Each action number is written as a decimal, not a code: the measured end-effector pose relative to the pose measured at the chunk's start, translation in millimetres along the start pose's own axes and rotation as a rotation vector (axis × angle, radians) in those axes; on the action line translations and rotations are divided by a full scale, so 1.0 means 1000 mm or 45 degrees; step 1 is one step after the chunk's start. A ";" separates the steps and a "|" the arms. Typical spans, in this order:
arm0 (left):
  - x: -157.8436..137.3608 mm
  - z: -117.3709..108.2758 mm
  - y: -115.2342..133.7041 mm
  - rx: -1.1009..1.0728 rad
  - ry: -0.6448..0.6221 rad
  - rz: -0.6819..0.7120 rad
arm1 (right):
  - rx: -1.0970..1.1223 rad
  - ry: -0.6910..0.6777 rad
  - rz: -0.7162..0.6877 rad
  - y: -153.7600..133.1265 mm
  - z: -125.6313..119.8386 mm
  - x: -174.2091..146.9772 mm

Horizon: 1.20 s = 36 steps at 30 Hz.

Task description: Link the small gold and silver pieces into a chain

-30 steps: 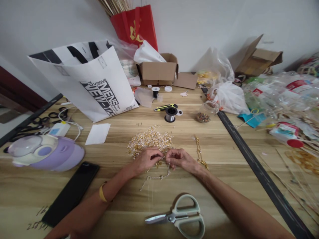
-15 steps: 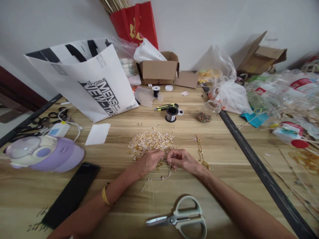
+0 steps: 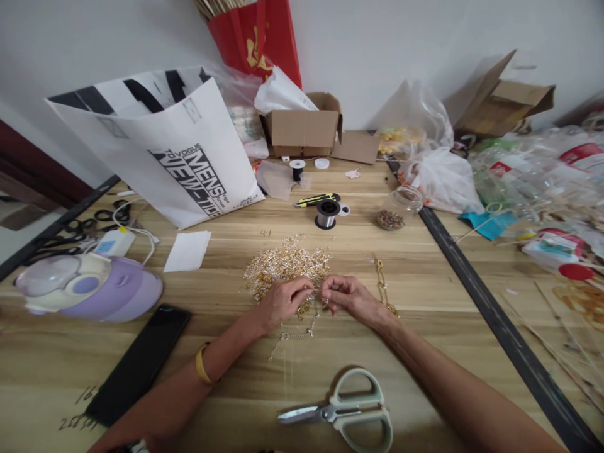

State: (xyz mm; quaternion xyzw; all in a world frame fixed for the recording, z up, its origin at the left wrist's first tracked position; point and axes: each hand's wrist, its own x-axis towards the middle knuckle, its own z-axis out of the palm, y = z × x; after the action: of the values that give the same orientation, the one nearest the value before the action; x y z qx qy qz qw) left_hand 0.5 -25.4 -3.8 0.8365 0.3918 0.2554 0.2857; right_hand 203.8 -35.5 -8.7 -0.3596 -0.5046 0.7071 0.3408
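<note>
My left hand is closed in a pinch at the near edge of a pile of gold and silver chain pieces. What its fingertips hold is too small to make out. Just right of it, my right hand pinches one end of a thin silver chain. The chain hangs down and trails left across the table, with small ornaments along it. To the right of this hand lies a gold chain. Scissors with pale green handles rest in front of both forearms, blades pointing left.
Behind the pile stand a spool of wire, a yellow-black utility knife and a jar of beads. A white bag, a purple bottle and a black phone occupy the left. Plastic bottles crowd the right.
My fingertips have drawn slightly apart, the left hand moving a little left. The silver chain has shifted slightly with my right hand. The whole view has tilted a little.
</note>
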 end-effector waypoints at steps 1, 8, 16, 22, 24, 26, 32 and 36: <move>0.000 0.000 -0.001 0.002 0.007 -0.009 | 0.008 0.000 0.000 0.000 0.000 0.000; 0.002 -0.006 0.000 -0.118 0.058 -0.101 | 0.045 -0.005 -0.007 0.001 -0.001 0.001; 0.005 -0.008 -0.001 -0.493 0.072 -0.275 | -0.072 -0.032 0.025 -0.001 0.002 0.000; 0.003 -0.009 -0.006 -0.717 0.030 -0.266 | -0.038 -0.045 0.072 -0.002 0.002 0.000; 0.004 -0.011 -0.004 -0.817 0.029 -0.259 | -0.023 -0.048 0.089 -0.003 0.003 0.000; 0.005 -0.015 0.001 -0.904 0.029 -0.279 | -0.023 -0.050 0.096 -0.003 0.003 0.000; 0.006 -0.017 0.006 -0.986 0.035 -0.374 | -0.055 -0.040 0.055 -0.002 0.003 -0.001; 0.004 -0.012 0.003 -0.915 0.070 -0.375 | -0.053 -0.039 0.038 -0.001 0.002 -0.001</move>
State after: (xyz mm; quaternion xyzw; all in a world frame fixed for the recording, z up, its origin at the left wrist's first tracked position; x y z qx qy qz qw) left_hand -3.9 -20.4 7.9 0.6107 0.4009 0.3549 0.5834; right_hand 202.4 -37.1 -6.7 -0.3633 -0.5191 0.7067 0.3150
